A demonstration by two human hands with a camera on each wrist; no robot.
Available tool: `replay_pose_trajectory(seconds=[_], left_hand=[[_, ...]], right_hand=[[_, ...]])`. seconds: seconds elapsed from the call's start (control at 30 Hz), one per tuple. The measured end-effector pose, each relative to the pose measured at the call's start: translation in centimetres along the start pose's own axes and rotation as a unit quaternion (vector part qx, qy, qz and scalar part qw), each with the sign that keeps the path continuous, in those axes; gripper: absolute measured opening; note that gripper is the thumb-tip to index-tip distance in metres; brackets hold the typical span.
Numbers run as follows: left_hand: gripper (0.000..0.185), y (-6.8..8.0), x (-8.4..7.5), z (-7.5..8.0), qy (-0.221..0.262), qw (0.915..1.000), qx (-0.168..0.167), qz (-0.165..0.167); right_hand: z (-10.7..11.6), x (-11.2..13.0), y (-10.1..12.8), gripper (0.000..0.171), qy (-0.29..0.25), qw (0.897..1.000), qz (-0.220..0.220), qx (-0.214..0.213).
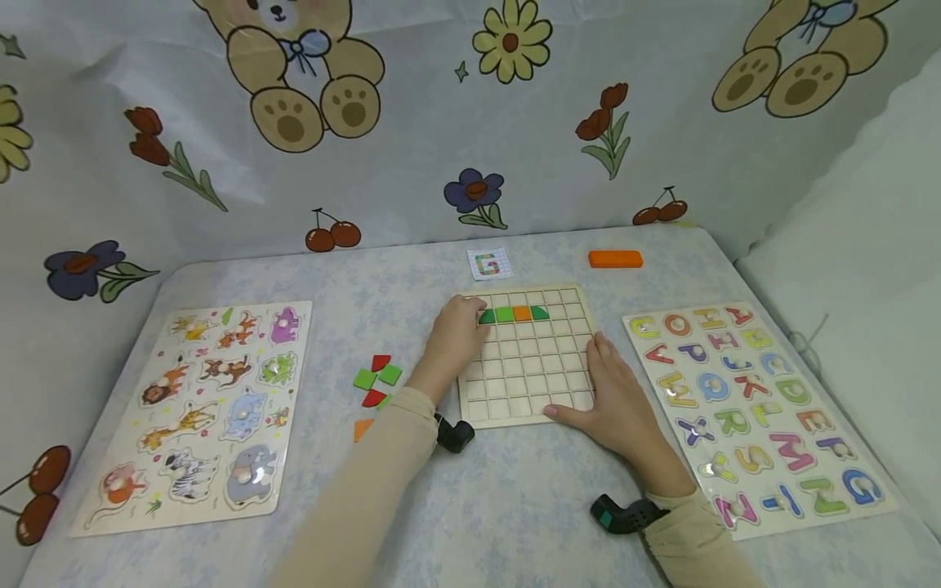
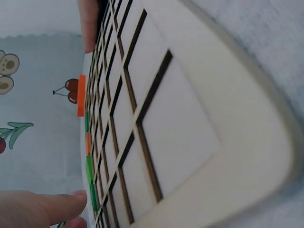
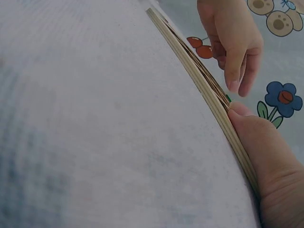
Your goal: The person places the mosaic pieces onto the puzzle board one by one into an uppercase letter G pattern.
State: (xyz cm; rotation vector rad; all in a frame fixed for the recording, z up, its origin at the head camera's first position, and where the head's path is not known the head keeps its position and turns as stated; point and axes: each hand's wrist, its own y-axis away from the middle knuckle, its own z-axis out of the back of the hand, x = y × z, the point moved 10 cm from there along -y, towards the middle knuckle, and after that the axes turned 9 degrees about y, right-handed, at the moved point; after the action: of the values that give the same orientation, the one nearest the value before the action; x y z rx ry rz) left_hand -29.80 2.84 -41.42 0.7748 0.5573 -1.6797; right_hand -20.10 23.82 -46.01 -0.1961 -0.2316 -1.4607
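Observation:
A wooden grid board [image 1: 529, 384] lies at the table's middle. Its second row holds green, green, orange and green tiles [image 1: 513, 314]. My left hand [image 1: 470, 317] reaches over the board's upper left corner, fingertips [image 3: 233, 85] pointing down onto the leftmost green tile [image 2: 93, 197]. No tile shows between the fingers. My right hand [image 1: 599, 371] lies flat on the board's right side, fingers straight, thumb [image 3: 259, 137] against the board's edge [image 3: 199, 80]. Loose red and green pieces [image 1: 376, 377] and an orange triangle [image 1: 363, 428] lie left of the board.
An animal peg puzzle [image 1: 198, 408] lies at the left and an alphabet puzzle [image 1: 757, 408] at the right. Behind the board are a card printed with a G [image 1: 488, 263] and an orange block [image 1: 615, 259]. A patterned cloth wall stands behind the table.

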Motion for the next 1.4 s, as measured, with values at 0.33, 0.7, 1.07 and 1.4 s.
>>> replay_pose_trajectory(seconds=[0.33,0.7,1.07,1.4], left_hand=[[0.038,4.0,1.0,4.1,-0.041,0.9979,0.047,-0.017],[0.040,8.5,7.0,7.9,-0.095,0.9920,0.080,0.022],[0.027,9.3,7.6,8.2,-0.074,0.9921,0.098,0.026],[0.021,8.2,7.1,6.9,-0.090,0.9902,0.107,0.008]], right_hand=[[-0.1,0.0,0.0,0.134,0.002,1.000,-0.003,0.000],[0.0,-0.1,0.1,0.132,0.001,1.000,-0.006,0.005],[0.0,-0.1,0.2,0.130,-0.007,1.000,0.001,0.002],[-0.1,-0.1,0.2,0.131,-0.006,1.000,0.001,0.001]])
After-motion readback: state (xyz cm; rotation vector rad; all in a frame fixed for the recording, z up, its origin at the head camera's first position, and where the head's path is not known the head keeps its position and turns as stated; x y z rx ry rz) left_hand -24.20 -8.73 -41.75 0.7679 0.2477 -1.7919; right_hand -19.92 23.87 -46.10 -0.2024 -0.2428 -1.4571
